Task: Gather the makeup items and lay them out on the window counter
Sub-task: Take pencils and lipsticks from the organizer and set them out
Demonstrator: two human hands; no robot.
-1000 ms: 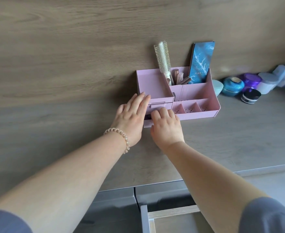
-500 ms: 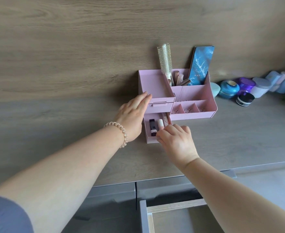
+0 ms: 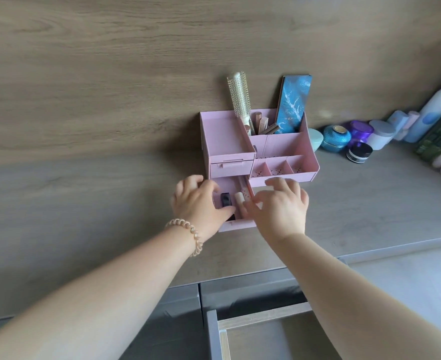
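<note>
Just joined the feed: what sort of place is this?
Probably a bedroom or bathroom vanity: a pink organizer holding a hairbrush, cosmetic jars lined along a wood counter, drawers below.

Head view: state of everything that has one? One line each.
lower drawer: pulled open, tubes inside
upper drawer: shut
cabinet drawer: open
hairbrush: upright in organizer
blue palette: standing, leaning back
black-lid jar: lidded
left hand: in lower drawer, thumb on dark tube
right hand: open, over drawer, grip unclear
</note>
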